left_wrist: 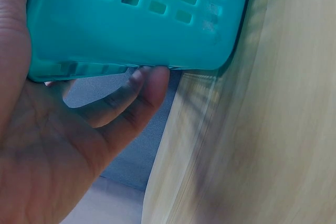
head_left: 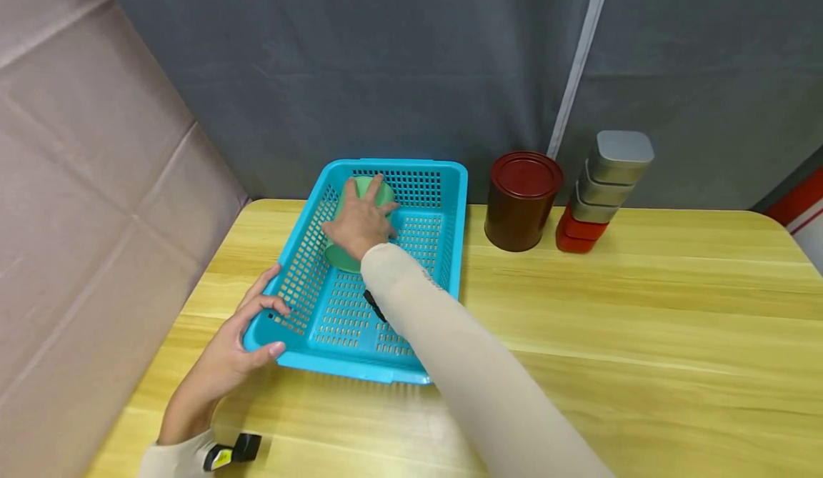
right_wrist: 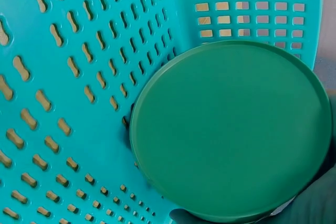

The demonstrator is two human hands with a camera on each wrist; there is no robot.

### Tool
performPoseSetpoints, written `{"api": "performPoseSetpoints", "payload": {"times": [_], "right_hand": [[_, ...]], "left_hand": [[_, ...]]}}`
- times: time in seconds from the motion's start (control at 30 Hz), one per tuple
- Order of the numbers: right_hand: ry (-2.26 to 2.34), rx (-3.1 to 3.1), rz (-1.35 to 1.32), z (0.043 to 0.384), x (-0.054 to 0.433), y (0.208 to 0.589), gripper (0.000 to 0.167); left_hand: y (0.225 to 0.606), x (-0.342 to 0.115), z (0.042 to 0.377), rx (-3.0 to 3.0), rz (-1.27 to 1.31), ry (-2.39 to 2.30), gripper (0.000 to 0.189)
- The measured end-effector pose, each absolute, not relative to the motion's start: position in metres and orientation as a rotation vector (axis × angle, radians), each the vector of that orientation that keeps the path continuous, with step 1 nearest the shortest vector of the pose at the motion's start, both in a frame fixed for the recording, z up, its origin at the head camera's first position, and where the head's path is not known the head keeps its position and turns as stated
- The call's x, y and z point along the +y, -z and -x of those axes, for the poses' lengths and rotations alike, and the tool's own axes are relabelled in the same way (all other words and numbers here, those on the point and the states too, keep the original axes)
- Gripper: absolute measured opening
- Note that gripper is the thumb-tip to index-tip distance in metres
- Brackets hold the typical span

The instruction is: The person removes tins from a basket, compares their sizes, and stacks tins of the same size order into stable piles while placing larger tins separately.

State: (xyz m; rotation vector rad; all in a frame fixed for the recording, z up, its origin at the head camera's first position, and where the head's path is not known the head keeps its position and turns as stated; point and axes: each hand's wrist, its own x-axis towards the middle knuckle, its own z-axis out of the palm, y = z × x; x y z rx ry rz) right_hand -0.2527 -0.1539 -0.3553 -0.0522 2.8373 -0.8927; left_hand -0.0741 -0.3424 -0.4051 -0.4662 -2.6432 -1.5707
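A blue perforated plastic basket (head_left: pixel 360 371) stands on the wooden table. My left hand (head_left: pixel 241 331) grips its near left corner, thumb at the front rim and fingers along the left side. In the left wrist view, fingertips (left_wrist: pixel 156 85) touch the basket's wall (left_wrist: pixel 131 35). Inside the basket, a green round canister (head_left: pixel 342 258) lies on its side along the left wall. My right hand (head_left: pixel 361 224) holds it from above with fingers spread round its body. The canister's flat round end (right_wrist: pixel 231 129) fills much of the right wrist view.
Right of the basket stands a dark red lidded canister (head_left: pixel 524 203). Beside it rises a leaning stack of grey containers (head_left: pixel 617 171) on red ones (head_left: pixel 579 233). A grey curtain (head_left: pixel 360 71) hangs behind the table (head_left: pixel 643 335), and a pale fabric wall (head_left: pixel 77 199) borders the left.
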Motion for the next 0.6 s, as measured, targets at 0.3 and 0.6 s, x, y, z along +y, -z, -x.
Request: {"api": "performPoseSetpoints", "payload": {"times": [0.3,0.6], "right_hand": [[0.933,2.818,0.082,0.255,-0.15,0.355,0.092],[0.987,2.784,0.126,0.26,-0.142,0.354,0.09]], "left_hand": [[0.404,-0.343,0.074,-2.652,0.476,1.554,0.039],[0.403,-0.342,0.074,-2.677,0.446,1.527,0.039]]}}
